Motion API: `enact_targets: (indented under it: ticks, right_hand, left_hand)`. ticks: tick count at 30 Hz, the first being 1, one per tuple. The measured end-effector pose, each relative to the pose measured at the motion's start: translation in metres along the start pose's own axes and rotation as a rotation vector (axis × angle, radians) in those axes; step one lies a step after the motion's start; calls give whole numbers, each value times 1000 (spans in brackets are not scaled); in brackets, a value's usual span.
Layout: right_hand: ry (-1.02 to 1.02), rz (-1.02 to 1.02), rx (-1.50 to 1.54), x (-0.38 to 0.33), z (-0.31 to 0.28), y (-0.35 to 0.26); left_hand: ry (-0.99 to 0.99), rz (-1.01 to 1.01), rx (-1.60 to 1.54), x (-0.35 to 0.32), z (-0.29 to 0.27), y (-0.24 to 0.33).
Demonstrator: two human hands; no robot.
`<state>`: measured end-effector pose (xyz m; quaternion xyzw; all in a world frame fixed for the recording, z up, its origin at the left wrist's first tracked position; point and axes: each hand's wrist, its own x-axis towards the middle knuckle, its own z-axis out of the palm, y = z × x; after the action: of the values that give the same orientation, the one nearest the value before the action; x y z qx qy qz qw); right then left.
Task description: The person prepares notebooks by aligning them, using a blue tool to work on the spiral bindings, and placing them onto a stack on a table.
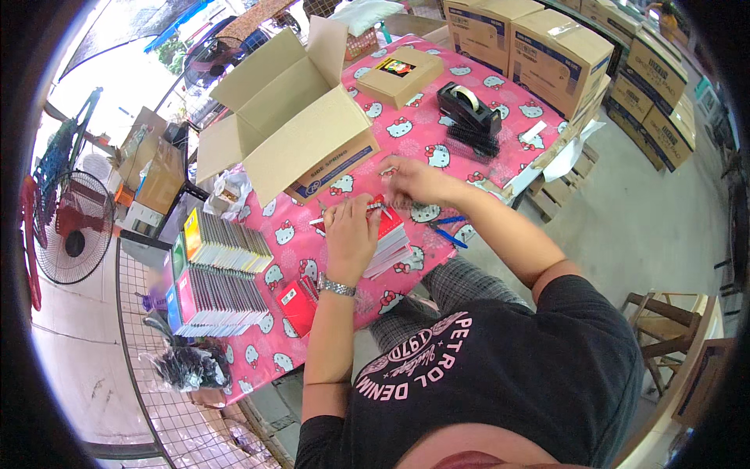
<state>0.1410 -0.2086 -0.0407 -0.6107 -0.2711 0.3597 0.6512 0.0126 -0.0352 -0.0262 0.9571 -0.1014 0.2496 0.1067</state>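
Observation:
My left hand (349, 227), with a metal watch (336, 285) on its wrist, lies over a stack of red-covered notebooks (393, 242). Its fingers are curled at the top notebook's edge. Just right of it, my right hand (419, 183) is raised above the table with bent fingers; blur hides whether anything is between them. A thin white strip (316, 223) shows beside the left fingers. Blue-handled scissors (448, 233), as far as I can tell, lie right of the stack. Another red notebook (298, 306) rests left of my left wrist.
Spiral notebooks (223, 301) stand in rows at the table's left. Beyond my hands are an open carton (328, 156), a closed brown box (398, 76) and a black tape dispenser (469, 107). Stacked cartons (558, 59) stand far right. A pink patterned cloth (273, 254) covers the table.

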Motion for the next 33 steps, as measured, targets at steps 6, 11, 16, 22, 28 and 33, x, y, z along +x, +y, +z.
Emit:
enact_targets:
  ticks: [6,11,16,22,28,33]
  right_hand:
    - [880,-292,-1463,46,-35,179]
    - [215,123,-612,47,-48,75]
    - [-206,-53,158,-11,-31,-46]
    - [-327,-220,-354,-4,-25,-61]
    - [-202,-204,-505,-15,-23,-45]
    - [-254,-390,-132,-10,-26,-40]
  left_hand:
    - [-40,-40,11,2,0,-5]
    - [112,-245,155,-14,1,-5]
    - [6,-170,-30,-8,7,-12]
    - [9,-183,-49,-3,5,-7]
    - [58,-114,-46,-6,6,-7]
    - [84,-116,-117,-4,1,-11]
